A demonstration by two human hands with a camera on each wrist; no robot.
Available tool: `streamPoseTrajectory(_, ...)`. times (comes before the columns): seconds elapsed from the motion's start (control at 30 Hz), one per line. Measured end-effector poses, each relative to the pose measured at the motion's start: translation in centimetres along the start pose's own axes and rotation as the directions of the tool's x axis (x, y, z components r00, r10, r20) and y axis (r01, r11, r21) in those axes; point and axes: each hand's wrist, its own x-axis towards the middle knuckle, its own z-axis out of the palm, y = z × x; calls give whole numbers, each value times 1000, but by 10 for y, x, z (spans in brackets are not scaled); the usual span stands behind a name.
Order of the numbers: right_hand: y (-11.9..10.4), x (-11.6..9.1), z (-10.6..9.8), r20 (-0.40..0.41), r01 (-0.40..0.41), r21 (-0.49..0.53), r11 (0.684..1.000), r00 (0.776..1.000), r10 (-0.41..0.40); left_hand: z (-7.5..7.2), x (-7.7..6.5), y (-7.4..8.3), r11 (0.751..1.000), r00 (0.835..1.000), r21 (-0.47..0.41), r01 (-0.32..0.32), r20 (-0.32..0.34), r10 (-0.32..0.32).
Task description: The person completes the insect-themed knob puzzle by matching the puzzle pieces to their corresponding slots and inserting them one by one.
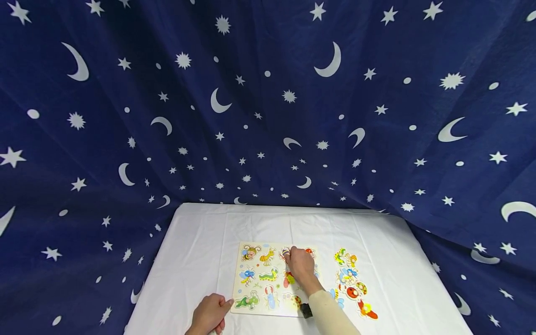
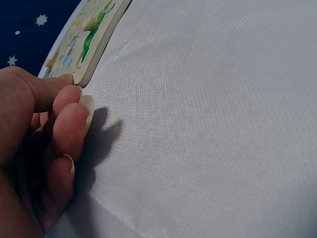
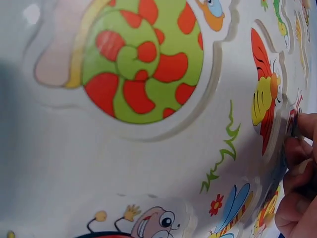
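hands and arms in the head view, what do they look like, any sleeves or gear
Both are a person's, with no gloves. The right hand comes from a long cream sleeve ending near the wrist, with a small black block beside it. The left hand shows no sleeve; its fingernails look long.

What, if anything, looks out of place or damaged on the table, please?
Nothing looks spilled or damaged. The only untidy spot is the jumble of loose insect pieces to the right of the puzzle board: some overlap and they face different ways. The board itself lies flat on the white cloth.
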Motion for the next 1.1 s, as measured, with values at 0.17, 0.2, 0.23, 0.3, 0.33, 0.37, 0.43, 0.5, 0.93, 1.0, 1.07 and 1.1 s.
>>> streamPoseTrajectory(0.17,2,-2,-4,32,57,15,998,998,-58,-1,-1,1,1000,1000,0,-5,-3,5)
streamPoseTrajectory(0.2,2,-3,-6,41,72,18,997,996,-73,-1,-1,1,1000,1000,4,3,-2,-3)
streamPoseTrajectory(0.23,3,-4,-8,53,87,20,996,995,-88,-1,-1,1,1000,1000,7,8,-1,-8)
streamPoseTrajectory(0.3,4,-5,-12,68,111,27,993,991,-113,-1,-1,1,1000,1000,14,15,-1,-15)
streamPoseTrajectory(0.33,5,-6,-13,81,114,34,993,990,-117,-1,-1,0,1000,1000,14,17,0,-17)
streamPoseTrajectory(0.37,6,-6,-15,92,112,43,993,989,-115,-1,-1,0,1000,1000,13,17,0,-17)
streamPoseTrajectory(0.43,8,-7,-18,101,104,58,993,989,-109,0,-1,0,1000,1000,9,6,-1,-6)
streamPoseTrajectory(0.5,12,-7,-20,106,86,65,994,990,-93,0,-1,-1,1000,1000,7,-1,-3,1)
streamPoseTrajectory(0.93,43,-11,-29,11,-25,106,994,1000,24,2,-1,0,1000,1000,-10,-11,3,11)
streamPoseTrajectory(1.0,46,-13,-30,27,-21,112,993,999,19,1,-1,0,1000,1000,-5,-7,-1,7)
streamPoseTrajectory(1.07,48,-14,-31,44,-31,113,993,999,26,0,0,0,1000,1000,2,0,-2,0)
streamPoseTrajectory(1.1,49,-14,-31,52,-38,114,993,998,32,0,0,0,1000,1000,5,2,-3,-2)
